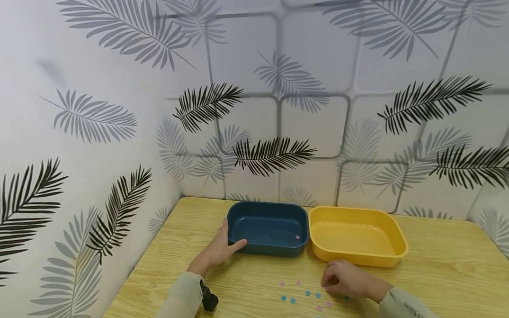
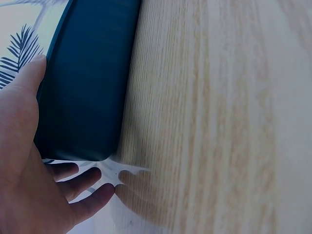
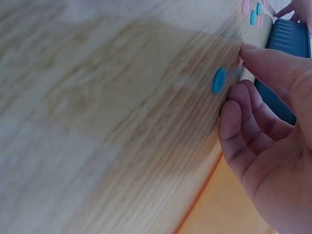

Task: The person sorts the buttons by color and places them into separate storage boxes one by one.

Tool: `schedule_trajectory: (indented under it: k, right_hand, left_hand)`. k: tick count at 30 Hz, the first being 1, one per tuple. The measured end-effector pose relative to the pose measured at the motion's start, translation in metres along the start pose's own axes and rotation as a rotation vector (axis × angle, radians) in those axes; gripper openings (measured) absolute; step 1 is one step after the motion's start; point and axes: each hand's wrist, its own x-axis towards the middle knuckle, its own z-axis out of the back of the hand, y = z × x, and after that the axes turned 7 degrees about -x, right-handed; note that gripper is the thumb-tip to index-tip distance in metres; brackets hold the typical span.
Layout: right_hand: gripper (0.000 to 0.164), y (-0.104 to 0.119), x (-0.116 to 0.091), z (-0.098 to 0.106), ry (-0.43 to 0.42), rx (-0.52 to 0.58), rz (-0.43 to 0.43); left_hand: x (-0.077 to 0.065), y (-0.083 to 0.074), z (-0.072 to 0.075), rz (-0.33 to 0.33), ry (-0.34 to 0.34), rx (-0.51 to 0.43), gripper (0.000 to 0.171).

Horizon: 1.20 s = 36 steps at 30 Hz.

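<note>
My left hand (image 1: 220,247) rests at the left front corner of a dark blue tray (image 1: 262,249), thumb over its rim and fingers loosely extended along its side. In the left wrist view the thumb lies against the tray wall (image 2: 92,83). A pink button (image 1: 297,237) lies inside this tray. On the table before the yellow tray (image 1: 356,259), my right hand (image 1: 346,279) reaches down with bent fingers and pinches a small pink button (image 1: 325,288) at the fingertips. A blue button (image 3: 219,80) lies beside those fingers in the right wrist view.
Several loose blue buttons (image 1: 293,300) and pink buttons (image 1: 319,307) are scattered on the wooden table (image 1: 240,296) between the hands. Both trays stand side by side near the back edge, before a leaf-patterned wall (image 1: 256,116).
</note>
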Motion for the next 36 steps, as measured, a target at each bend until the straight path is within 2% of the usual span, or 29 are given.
schedule_trajectory:
  k: [5, 17, 25, 31, 36]
  right_hand:
    - [0.002, -0.001, 0.001, -0.001, 0.000, 0.044, -0.020]
    - [0.012, 0.001, 0.004, 0.001, 0.034, 0.088, -0.064]
    - [0.013, 0.001, 0.000, 0.002, 0.043, 0.185, -0.121]
    - [0.009, 0.003, -0.001, 0.009, 0.004, 0.214, -0.129]
    - [0.013, 0.009, 0.000, 0.016, -0.022, 0.217, -0.123]
  left_hand:
    - [0.001, 0.002, 0.000, 0.011, 0.003, -0.004, 0.109]
    - [0.000, 0.000, 0.001, 0.008, 0.012, -0.005, 0.109]
    - [0.000, 0.001, 0.000, 0.014, 0.013, -0.013, 0.103]
    - [0.000, 0.001, -0.001, 0.018, 0.002, -0.012, 0.102]
    - [0.001, 0.002, -0.001, 0.019, -0.002, -0.010, 0.102]
